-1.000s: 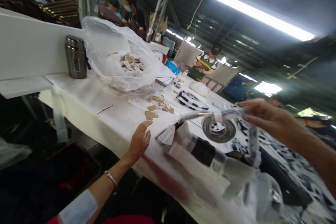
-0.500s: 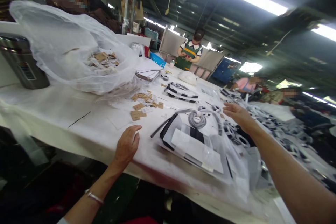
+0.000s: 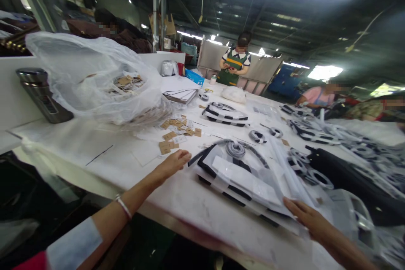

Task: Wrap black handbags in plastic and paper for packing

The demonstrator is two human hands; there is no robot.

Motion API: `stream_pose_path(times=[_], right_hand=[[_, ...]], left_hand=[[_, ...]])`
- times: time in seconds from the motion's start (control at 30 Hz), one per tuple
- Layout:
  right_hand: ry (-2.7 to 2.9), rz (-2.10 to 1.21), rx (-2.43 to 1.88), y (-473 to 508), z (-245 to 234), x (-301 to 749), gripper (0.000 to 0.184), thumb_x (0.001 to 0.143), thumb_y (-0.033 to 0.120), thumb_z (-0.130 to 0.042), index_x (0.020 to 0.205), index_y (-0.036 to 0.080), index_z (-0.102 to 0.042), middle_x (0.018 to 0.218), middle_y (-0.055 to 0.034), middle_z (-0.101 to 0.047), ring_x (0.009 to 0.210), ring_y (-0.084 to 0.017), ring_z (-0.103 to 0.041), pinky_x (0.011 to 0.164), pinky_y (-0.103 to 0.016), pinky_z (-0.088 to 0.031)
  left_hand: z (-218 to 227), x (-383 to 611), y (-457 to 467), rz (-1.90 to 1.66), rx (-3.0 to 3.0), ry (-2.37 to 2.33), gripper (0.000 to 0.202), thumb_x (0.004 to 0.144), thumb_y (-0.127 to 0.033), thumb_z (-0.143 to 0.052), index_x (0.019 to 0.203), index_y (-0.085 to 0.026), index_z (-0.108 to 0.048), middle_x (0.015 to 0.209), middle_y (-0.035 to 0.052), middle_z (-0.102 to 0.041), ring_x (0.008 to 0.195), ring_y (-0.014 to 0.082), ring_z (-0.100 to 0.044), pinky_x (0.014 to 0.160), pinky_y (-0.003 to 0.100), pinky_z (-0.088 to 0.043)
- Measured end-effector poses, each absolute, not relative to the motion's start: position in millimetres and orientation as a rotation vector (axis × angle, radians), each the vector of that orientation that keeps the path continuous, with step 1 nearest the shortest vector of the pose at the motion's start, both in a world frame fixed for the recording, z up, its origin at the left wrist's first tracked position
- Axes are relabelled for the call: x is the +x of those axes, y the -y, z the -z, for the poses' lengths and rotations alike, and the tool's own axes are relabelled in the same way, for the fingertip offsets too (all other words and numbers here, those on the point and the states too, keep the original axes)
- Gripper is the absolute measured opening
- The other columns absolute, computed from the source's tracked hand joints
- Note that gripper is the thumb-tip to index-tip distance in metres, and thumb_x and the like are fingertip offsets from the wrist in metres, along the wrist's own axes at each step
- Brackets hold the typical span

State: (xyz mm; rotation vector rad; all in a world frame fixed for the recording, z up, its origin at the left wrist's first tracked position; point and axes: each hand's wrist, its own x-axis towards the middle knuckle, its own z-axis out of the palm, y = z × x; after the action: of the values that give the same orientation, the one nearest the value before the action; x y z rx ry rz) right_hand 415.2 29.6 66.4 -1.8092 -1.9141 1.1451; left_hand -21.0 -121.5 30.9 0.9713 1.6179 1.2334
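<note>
A black-and-white striped item in a clear plastic bag [image 3: 240, 177] lies flat on the white table [image 3: 95, 143] in front of me, with a coiled grey strap [image 3: 236, 149] on top of it. My left hand [image 3: 174, 163] rests open on the table at the bag's left edge, fingers stretched toward it. At the near right corner of the bag my right hand [image 3: 305, 217] lies flat and open, fingertips touching the plastic.
A big clear bag of brown paper tags [image 3: 104, 80] and loose tags [image 3: 177, 128] lie at the left, beside a steel flask [image 3: 42, 95]. Stacked striped items [image 3: 224, 114], strap coils [image 3: 256, 136] and a black item [image 3: 348, 173] lie beyond. Other people work further off.
My right hand laid the strap coil down onto the bagged item, then drew back to the bag's near right corner. My left hand shifted right to the bag's edge.
</note>
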Motion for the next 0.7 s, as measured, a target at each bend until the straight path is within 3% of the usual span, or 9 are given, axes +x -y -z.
stream_pose_path(times=[0.17, 0.27, 0.43, 0.6, 0.67, 0.7], right_hand=[[1.633, -1.638, -1.631, -6.3, -76.0, 396.4, 0.045, 0.069, 0.066, -0.068, 0.088, 0.026, -0.074, 0.103, -0.0085, -0.076, 0.094, -0.03, -0.071, 0.075, -0.039, -0.061], [1.511, -1.692, -1.63, -1.5, -65.5, 394.2, 0.047, 0.075, 0.067, -0.062, 0.094, 0.025, -0.073, 0.103, -0.0088, -0.076, 0.095, -0.03, -0.072, 0.076, -0.04, -0.061], [1.522, -1.501, -1.582, -10.7, -30.7, 399.9, 0.052, 0.086, 0.063, -0.047, 0.11, 0.023, -0.07, 0.11, -0.0107, -0.074, 0.092, -0.029, -0.073, 0.073, -0.036, -0.062], [1.722, -1.207, -1.505, -53.2, -47.8, 384.9, 0.048, 0.078, 0.062, -0.06, 0.1, 0.021, -0.073, 0.095, -0.0126, -0.076, 0.082, -0.033, -0.074, 0.065, -0.04, -0.064], [1.863, -0.85, -1.407, -82.6, -79.3, 369.6, 0.043, 0.079, 0.058, -0.06, 0.095, 0.021, -0.074, 0.098, -0.0147, -0.075, 0.088, -0.036, -0.073, 0.069, -0.044, -0.064], [1.916, -0.734, -1.355, -99.9, -99.3, 360.5, 0.038, 0.078, 0.055, -0.063, 0.091, 0.022, -0.074, 0.101, -0.0156, -0.075, 0.096, -0.037, -0.071, 0.078, -0.047, -0.062]], left_hand=[[-44.8, 6.6, 78.2, -1.037, 0.912, -1.474, 0.068, 0.073, -0.076, -0.059, 0.107, -0.017, -0.064, 0.109, 0.0115, -0.07, 0.096, 0.0282, -0.068, 0.066, 0.034, -0.057], [-42.9, 20.6, 65.9, -0.992, 0.867, -1.52, 0.065, 0.068, -0.063, -0.07, 0.112, -0.015, -0.062, 0.101, 0.0105, -0.072, 0.086, 0.0284, -0.069, 0.059, 0.032, -0.055], [-38.7, 27.1, 72.4, -1.225, 0.933, -1.531, 0.056, 0.067, -0.034, -0.072, 0.119, -0.015, -0.061, 0.114, 0.0087, -0.072, 0.106, 0.0288, -0.066, 0.089, 0.035, -0.053], [-63.6, 14.5, 67.8, -1.394, 1.026, -1.603, 0.064, 0.068, -0.037, -0.071, 0.128, -0.017, -0.059, 0.121, 0.0075, -0.07, 0.114, 0.0312, -0.062, 0.099, 0.04, -0.049], [-86.2, 2.7, 46.7, -1.452, 1.081, -1.635, 0.063, 0.069, -0.038, -0.07, 0.128, -0.017, -0.059, 0.119, 0.0073, -0.07, 0.111, 0.031, -0.063, 0.097, 0.04, -0.05], [-100.5, -4.7, 31.0, -1.488, 1.11, -1.651, 0.061, 0.07, -0.039, -0.069, 0.126, -0.016, -0.06, 0.117, 0.0079, -0.07, 0.109, 0.0309, -0.064, 0.096, 0.041, -0.05]])
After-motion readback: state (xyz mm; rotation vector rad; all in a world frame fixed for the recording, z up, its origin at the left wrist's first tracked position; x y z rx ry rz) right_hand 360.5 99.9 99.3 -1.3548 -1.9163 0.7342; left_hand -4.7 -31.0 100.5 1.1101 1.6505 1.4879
